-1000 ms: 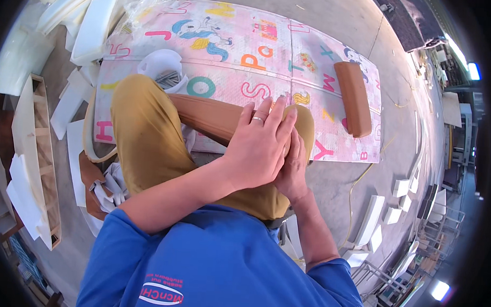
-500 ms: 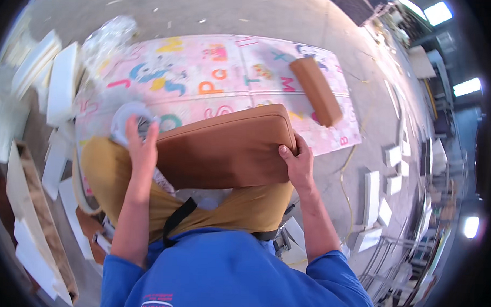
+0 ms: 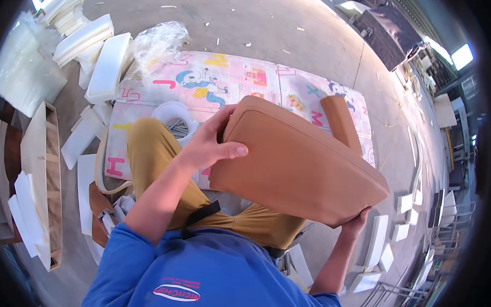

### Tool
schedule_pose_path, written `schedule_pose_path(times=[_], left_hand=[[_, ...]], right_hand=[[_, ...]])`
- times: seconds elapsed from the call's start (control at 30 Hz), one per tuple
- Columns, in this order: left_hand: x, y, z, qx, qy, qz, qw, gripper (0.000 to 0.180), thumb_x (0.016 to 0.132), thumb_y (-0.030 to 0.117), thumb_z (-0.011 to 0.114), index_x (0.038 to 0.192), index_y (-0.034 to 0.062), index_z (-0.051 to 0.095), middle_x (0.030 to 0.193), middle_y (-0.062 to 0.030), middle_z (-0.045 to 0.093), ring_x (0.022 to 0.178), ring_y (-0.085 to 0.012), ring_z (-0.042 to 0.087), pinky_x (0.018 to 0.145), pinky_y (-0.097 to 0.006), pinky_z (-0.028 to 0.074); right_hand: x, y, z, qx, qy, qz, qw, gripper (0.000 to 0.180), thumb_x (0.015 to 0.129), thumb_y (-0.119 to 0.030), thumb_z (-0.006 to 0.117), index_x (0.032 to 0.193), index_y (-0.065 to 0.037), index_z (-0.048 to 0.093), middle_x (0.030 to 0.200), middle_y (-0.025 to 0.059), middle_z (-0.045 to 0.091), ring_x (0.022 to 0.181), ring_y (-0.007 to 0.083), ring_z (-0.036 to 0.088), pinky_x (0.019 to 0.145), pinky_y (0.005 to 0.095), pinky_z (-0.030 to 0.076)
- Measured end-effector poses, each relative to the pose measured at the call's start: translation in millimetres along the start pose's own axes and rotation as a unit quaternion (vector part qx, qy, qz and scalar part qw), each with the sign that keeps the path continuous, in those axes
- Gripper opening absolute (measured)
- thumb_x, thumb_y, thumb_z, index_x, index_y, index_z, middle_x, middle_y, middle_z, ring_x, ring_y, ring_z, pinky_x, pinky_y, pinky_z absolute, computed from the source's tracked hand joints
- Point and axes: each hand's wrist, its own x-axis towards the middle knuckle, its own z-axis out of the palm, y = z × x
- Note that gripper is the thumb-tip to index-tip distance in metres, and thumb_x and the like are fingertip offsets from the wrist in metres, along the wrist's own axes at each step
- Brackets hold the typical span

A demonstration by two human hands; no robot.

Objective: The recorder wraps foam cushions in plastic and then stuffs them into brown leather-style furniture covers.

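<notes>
A brown upholstered cushion with a stitched edge is held up over my lap, tilted so its right end sits lower. My left hand grips its upper left end, thumb on the near face and fingers behind. My right hand clasps the lower right corner. A second, narrower brown padded piece lies on the printed play mat, partly hidden behind the cushion. Near my left knee stands a round white container with grey metal pieces in it, too small to name.
Crumpled clear plastic and white foam blocks lie at the mat's left. A long wooden frame stands farther left. More white blocks are scattered on the floor at right, near metal racks.
The cushion has tilted, its right end dropping towards me. My left hand has moved from beside the container to grip the cushion's left end. My right hand has moved down and right.
</notes>
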Motion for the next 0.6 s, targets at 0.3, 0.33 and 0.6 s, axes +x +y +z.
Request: schedule_pose_path(times=[0.3,0.33,0.6], left_hand=[[-29,78,51,0.317,0.125,0.249,0.907,0.067,0.069,0.014,0.080,0.124,-0.0016,0.046,0.103,-0.0135,0.062,0.093,-0.0213,0.063,0.080,-0.032,0.049],[-29,71,55,0.342,0.128,0.247,0.898,0.066,0.069,0.015,0.080,0.123,-0.0017,0.047,0.100,-0.0146,0.062,0.089,-0.0226,0.064,0.077,-0.032,0.050],[-35,-26,58,0.560,0.142,0.038,0.815,0.065,0.066,0.022,0.080,0.119,-0.0001,0.050,0.100,-0.0177,0.062,0.086,-0.0343,0.063,0.071,-0.040,0.051]], right_hand=[[110,18,166,-0.376,0.015,0.005,0.927,0.064,0.099,-0.047,0.033,0.145,-0.003,0.027,0.148,0.0116,0.032,0.137,0.0226,0.030,0.110,0.0387,0.025],[107,32,185,-0.369,-0.053,-0.013,0.928,0.062,0.100,-0.045,0.032,0.144,-0.002,0.028,0.147,0.0123,0.033,0.136,0.0229,0.030,0.111,0.0379,0.024],[53,151,220,-0.274,-0.372,0.106,0.880,0.058,0.102,-0.038,0.023,0.137,0.005,0.037,0.138,0.0184,0.043,0.130,0.0268,0.039,0.110,0.0365,0.026]])
